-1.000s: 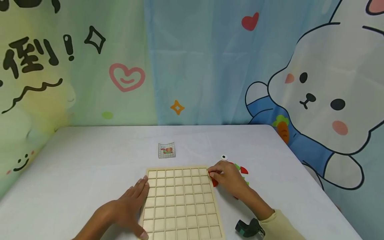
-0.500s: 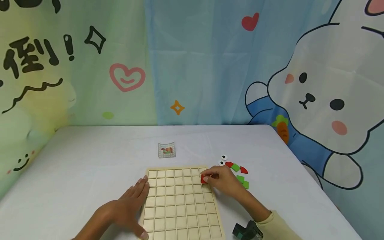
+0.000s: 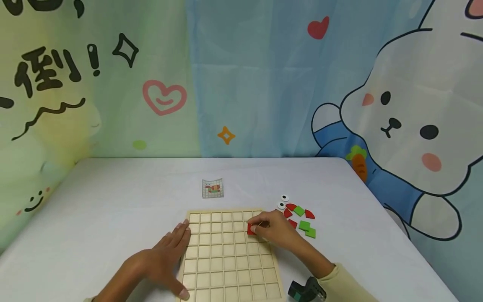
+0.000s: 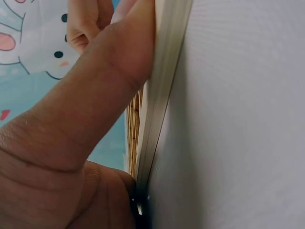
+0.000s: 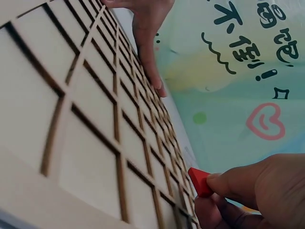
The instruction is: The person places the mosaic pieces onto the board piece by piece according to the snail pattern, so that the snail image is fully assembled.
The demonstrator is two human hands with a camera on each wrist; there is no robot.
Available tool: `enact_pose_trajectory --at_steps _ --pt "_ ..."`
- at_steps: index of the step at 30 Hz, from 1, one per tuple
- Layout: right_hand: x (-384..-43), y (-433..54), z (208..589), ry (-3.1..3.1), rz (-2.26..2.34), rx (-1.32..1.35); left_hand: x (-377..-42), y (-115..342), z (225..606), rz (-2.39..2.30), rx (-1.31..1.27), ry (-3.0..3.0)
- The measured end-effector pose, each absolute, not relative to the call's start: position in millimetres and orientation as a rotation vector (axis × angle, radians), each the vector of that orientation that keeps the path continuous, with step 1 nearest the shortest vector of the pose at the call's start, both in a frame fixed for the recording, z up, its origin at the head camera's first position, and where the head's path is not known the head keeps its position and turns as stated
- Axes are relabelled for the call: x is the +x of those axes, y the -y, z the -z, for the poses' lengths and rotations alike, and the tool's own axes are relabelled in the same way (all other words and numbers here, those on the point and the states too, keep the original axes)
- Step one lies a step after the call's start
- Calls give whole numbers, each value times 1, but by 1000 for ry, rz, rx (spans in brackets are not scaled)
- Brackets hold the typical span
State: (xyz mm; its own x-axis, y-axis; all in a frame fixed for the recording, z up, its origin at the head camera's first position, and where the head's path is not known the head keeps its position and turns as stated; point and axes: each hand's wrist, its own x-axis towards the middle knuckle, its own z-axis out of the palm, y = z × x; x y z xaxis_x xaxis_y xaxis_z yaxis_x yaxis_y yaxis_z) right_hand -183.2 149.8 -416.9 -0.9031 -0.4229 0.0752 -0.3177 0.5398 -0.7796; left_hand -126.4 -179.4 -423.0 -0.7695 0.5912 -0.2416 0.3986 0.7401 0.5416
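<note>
A pale wooden board (image 3: 232, 264) with a raised grid of square cells lies flat on the white table. Along its left edge rests my left hand (image 3: 160, 258), fingers straight and thumb lower down; up close in the left wrist view the thumb (image 4: 109, 62) presses the board's rim. Over the upper right cells, my right hand (image 3: 277, 228) pinches a small red square tile (image 3: 250, 230) between thumb and fingers. The right wrist view shows the red tile (image 5: 200, 182) held close over the grid, slightly tilted. The other right fingers curl beneath the thumb.
Right of the board lie loose red pieces (image 3: 309, 214), several green squares (image 3: 299, 211) and two white eye discs (image 3: 284, 198). Behind the board is a small picture card (image 3: 212, 188) on a grid. A black wrist device (image 3: 307, 289) sits by the right sleeve.
My right hand has carried the red tile leftward from beside the board's right edge to over its upper right cells, uncovering loose pieces behind. The left hand stays at the left edge.
</note>
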Motion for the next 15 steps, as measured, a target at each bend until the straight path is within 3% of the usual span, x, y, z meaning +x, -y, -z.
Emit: enact_pose_trajectory --at_steps 15 --pt "-181 -146 424 -2717 1173 -685 -127 182 432 -643 759 -2570"
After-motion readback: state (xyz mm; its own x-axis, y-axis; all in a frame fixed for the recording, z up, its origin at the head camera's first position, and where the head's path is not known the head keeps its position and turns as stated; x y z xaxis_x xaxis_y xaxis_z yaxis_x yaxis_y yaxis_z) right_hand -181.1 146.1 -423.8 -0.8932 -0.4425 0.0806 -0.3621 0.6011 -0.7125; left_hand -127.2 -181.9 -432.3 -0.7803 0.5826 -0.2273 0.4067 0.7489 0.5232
